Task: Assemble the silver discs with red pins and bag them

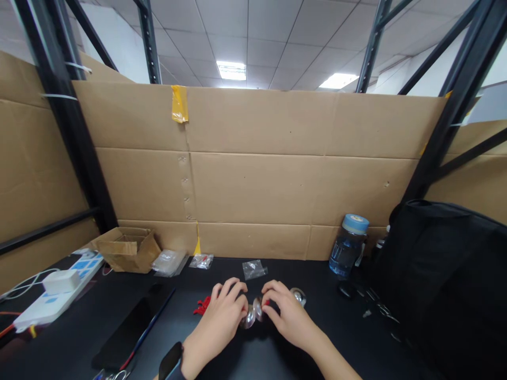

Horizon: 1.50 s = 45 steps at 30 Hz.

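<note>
My left hand (224, 314) has its thumb and fingers closed on a shiny, clear rounded shell (249, 317) just above the black table. Facing it is a second shiny rounded shell (257, 309), pinched by my right hand (285, 311). A bit of red shows between the right fingertips; its kind is hidden. The two shells are close together, and I cannot tell whether they touch. Behind my right hand lies another shiny round piece (298, 296). A small red piece with a jagged outline (202, 305) lies beside my left hand, partly covered by it.
Clear plastic bags (254, 269) lie toward the cardboard wall (253, 190). On the left are an open cardboard box (129, 250), a power strip (59, 293), a dark phone-like slab (130, 327) and a pen (152, 322). A water bottle (346, 248) and black bag (447, 285) stand right.
</note>
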### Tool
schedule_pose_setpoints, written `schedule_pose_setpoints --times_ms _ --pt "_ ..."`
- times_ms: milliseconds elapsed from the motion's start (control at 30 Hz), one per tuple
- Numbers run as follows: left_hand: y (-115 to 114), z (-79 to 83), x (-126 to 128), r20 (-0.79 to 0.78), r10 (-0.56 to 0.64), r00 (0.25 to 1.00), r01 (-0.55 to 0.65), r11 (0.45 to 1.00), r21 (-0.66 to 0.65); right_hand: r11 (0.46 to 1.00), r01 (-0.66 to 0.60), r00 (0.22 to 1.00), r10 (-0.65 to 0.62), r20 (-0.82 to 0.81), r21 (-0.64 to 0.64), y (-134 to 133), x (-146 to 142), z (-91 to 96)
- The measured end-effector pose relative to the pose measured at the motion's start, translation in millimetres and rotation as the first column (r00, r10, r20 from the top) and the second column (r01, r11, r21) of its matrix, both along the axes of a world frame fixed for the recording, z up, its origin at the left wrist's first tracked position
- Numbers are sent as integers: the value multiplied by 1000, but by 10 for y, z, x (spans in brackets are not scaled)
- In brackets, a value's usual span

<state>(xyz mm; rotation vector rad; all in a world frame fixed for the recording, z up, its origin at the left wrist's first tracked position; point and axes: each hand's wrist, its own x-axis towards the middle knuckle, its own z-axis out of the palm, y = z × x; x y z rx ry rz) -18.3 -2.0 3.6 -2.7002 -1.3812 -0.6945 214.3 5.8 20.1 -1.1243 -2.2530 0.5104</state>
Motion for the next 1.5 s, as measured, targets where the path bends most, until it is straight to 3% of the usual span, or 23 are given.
schedule_pose_setpoints --times_ms 133,267,467,567,800,933,1133,1300,1500 --pt "11 82 36 182 88 979 -82 996 -40 997 67 983 -60 -176 30 9 5 39" --pt "-16 112 78 306 108 946 -88 993 -78 997 75 957 -73 -281 -4 -42 -57 47" --pt "-30 35 132 369 95 925 -62 993 -102 999 -17 924 5 -382 -27 -104 -136 42" --pt "-21 13 143 379 89 921 -49 992 -113 991 -73 882 14 -471 -108 -95 -145 -14" --pt "-30 49 164 390 106 915 -69 992 -108 871 -259 691 -135 -710 -418 -34 -198 -165" --pt "-30 37 176 387 101 916 -59 991 -120 818 -287 655 -213 -725 -499 -24 -195 -170" --pt "0 -3 198 377 94 922 -51 991 -123 675 -342 577 -398 -713 -654 -33 -177 -117" --pt "4 12 205 360 102 927 -56 989 -135 653 -379 569 -395 -721 -656 -52 -165 -51" --pt "59 -60 227 347 190 918 -133 974 -183 675 -298 603 -414 -682 -675 -31 -133 -30"
